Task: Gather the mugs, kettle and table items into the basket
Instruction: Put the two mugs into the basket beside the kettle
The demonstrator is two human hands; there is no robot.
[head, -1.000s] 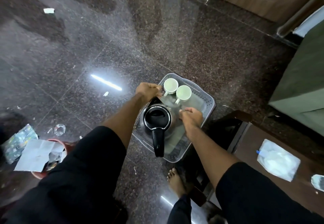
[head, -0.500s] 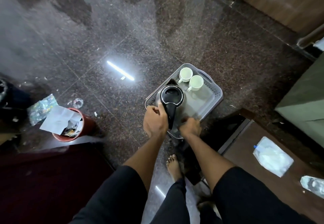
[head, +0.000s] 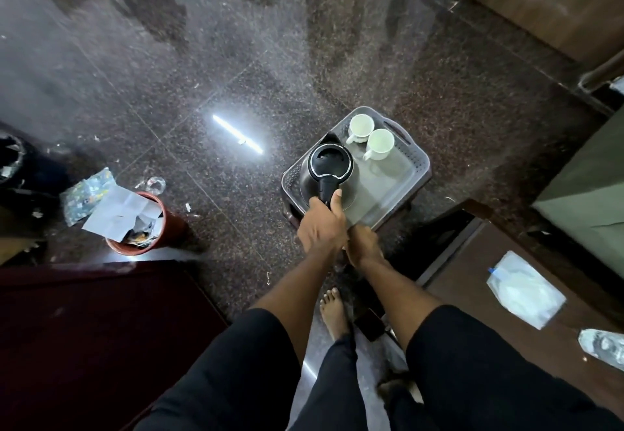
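A grey perforated basket (head: pixel 418 160) sits low in front of me, over the dark floor. Two white mugs (head: pixel 361 126) (head: pixel 381 142) stand side by side in its far corner. A steel kettle with a black lid (head: pixel 330 164) stands in the basket's left half, its handle pointing toward me. My left hand (head: pixel 320 224) is closed around that handle. My right hand (head: pixel 366 243) is at the basket's near rim, fingers curled on it and partly hidden behind my left hand.
A red bin (head: pixel 169 228) stuffed with paper stands on the floor to the left. At the right, a brown table (head: pixel 472 268) holds a clear plastic bag (head: pixel 525 289) and a crumpled bottle (head: pixel 604 346). My bare foot (head: pixel 332 312) is under the basket's near side.
My left hand left the basket's far side and took the kettle's handle. My right hand came back from inside the basket to its near rim. The view pulled back.
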